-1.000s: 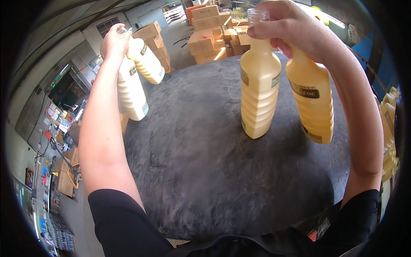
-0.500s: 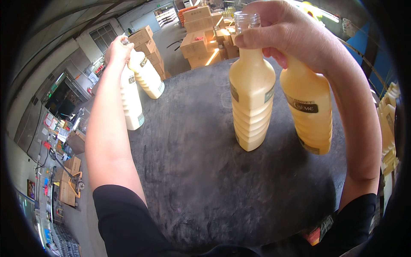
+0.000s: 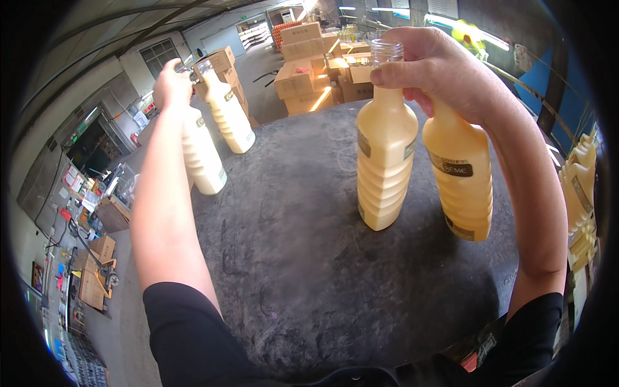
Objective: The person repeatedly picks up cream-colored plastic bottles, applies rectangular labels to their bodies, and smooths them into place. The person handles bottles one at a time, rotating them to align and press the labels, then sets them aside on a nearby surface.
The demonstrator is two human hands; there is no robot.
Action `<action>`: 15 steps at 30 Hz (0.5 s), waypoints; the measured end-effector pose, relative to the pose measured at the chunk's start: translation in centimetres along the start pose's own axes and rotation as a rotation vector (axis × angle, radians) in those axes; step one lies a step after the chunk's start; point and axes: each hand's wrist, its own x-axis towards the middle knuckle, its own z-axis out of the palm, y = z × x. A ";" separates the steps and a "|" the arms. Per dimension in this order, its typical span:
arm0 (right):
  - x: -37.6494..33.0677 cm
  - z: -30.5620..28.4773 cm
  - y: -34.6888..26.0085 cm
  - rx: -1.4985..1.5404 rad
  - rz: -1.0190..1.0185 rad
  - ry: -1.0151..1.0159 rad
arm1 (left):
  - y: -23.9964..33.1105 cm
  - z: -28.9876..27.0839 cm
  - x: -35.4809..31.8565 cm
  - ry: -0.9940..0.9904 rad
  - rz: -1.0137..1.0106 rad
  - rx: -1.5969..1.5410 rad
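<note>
My right hand [image 3: 435, 71] is closed around the necks of two cream-yellow bottles at the right. The nearer-left bottle [image 3: 387, 164] has ribbed sides and a clear open mouth; the other bottle [image 3: 461, 177] bears a dark label. Both are held over the black table, close to its surface. At the far left, my left hand [image 3: 173, 89] is at the top of a pale bottle [image 3: 203, 158], its fingers parted and partly hidden. That bottle's neck is mostly covered by the hand. Just right of it, another pale bottle [image 3: 229, 116] stands on the table with its clear neck showing.
The black, scuffed table [image 3: 290, 258] lies under the bottles. Stacked cardboard boxes [image 3: 300, 74] rise beyond its far edge, with more boxes [image 3: 222, 64] behind the left bottles. Several similar bottles [image 3: 577, 187] stand at the right rim. A pallet truck [image 3: 106, 274] is on the floor at left.
The fingers of my left hand have loosened, and the neck of the farther pale bottle now shows apart from them. My right hand still grips its two bottles. The whole view has shifted slightly.
</note>
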 end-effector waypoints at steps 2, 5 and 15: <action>-0.2 0.2 0.0 0.022 -0.026 0.031 | -1.4 -0.5 0.2 0.090 0.017 -0.139; 0.0 -0.5 0.5 0.085 0.001 -0.029 | -2.8 0.4 0.8 0.092 -0.014 -0.212; 0.0 -0.2 0.6 0.084 -0.034 -0.018 | -6.0 3.1 -1.8 0.013 -0.117 -0.302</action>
